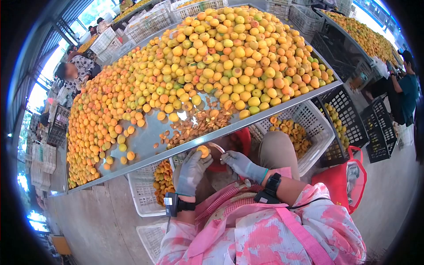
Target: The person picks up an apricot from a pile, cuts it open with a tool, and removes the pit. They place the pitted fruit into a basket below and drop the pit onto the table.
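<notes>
One apricot (203, 151) is gripped by left fingers (195, 162), a tool (217, 146) by right fingers (230, 158), near the table edge (265, 115).

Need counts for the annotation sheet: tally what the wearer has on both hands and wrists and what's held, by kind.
Grey gloves: 2
Black wristbands: 2
Held fruit: 1
Held slim tool: 1
Total: 6

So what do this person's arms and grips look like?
Left grip and right grip wear grey gloves, a black device strapped behind each: white label on the left one, black cable by the right. Sleeves are blotchy pink and white.
</notes>
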Available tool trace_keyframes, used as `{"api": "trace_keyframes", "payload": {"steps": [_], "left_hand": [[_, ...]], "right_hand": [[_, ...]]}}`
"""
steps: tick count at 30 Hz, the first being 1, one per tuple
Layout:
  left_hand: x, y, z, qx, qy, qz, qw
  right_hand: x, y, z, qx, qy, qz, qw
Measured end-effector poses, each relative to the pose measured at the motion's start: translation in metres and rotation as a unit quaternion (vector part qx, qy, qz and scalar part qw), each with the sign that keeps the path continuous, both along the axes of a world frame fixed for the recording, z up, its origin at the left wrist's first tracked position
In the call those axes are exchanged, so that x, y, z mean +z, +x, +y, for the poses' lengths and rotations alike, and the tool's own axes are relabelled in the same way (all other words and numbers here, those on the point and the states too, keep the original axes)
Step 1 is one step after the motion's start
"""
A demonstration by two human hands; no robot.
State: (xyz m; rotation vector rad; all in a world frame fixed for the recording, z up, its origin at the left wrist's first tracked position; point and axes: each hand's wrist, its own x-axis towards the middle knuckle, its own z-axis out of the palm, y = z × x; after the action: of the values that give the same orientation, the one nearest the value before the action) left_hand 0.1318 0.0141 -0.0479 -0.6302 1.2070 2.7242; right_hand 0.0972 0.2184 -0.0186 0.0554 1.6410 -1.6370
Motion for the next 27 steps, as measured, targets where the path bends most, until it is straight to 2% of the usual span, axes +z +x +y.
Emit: {"api": "trace_keyframes", "payload": {"steps": [2, 4, 10, 12, 13, 15, 19, 20, 21, 27], "left_hand": [[0.005, 0.0, -0.004, -0.023, 0.058, 0.008, 0.998], [0.005, 0.0, -0.005, -0.027, 0.052, 0.01, 0.998], [0.007, 0.001, -0.002, -0.015, 0.043, -0.002, 0.999], [0.008, 0.001, -0.001, -0.012, 0.045, -0.002, 0.999], [0.008, 0.002, -0.001, -0.018, 0.049, 0.004, 0.999], [0.011, 0.002, -0.001, -0.023, 0.052, 0.01, 0.998], [0.021, 0.003, 0.01, -0.027, -0.047, 0.001, 0.999], [0.021, 0.003, 0.012, -0.032, -0.087, 0.006, 0.996], [0.02, 0.003, 0.012, -0.031, -0.086, 0.006, 0.996], [0.024, 0.005, 0.014, -0.034, -0.079, 0.026, 0.996]], "right_hand": [[-0.014, -0.001, 0.004, 0.016, 0.007, 0.025, 1.0], [-0.015, -0.002, 0.004, 0.034, 0.015, 0.049, 0.998], [-0.032, 0.001, 0.001, 0.058, -0.056, 0.088, 0.993], [-0.036, 0.0, 0.003, 0.085, -0.027, 0.214, 0.973], [-0.035, 0.0, 0.004, 0.085, -0.027, 0.214, 0.973], [-0.028, -0.001, 0.007, 0.015, -0.012, 0.096, 0.995], [-0.024, 0.001, 0.008, 0.014, -0.025, 0.103, 0.994], [-0.028, 0.001, 0.007, 0.018, -0.022, 0.15, 0.988], [-0.029, 0.001, 0.006, 0.021, -0.02, 0.196, 0.98], [-0.016, -0.002, 0.005, 0.032, 0.004, 0.188, 0.982]]}}
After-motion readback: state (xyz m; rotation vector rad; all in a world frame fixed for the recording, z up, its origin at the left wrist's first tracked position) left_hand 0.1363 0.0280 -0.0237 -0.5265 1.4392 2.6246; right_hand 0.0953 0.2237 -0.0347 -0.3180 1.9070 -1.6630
